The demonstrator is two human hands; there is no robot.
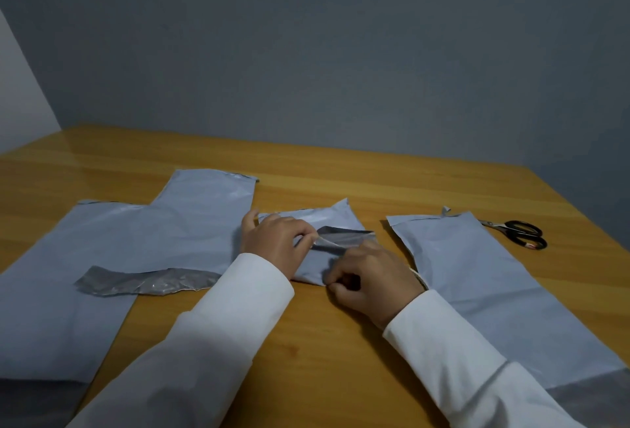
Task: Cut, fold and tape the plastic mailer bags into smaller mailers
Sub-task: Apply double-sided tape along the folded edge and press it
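A small folded grey mailer (335, 219) lies at the middle of the wooden table (341, 175). A dark flap with a clear strip (344, 238) stretches across its top. My left hand (276, 240) pinches the left end of that clear strip between thumb and fingers. To the right, my right hand (368, 277) rests on the mailer's near edge, its fingers curled and pressing on the plastic. Both arms wear white sleeves.
Two large grey mailer bags (112, 243) overlap at the left, with a dark cut-off strip (146, 280) on them. Another long mailer piece (477, 277) lies at the right. Black-handled scissors (518, 232) sit at the far right near the table edge.
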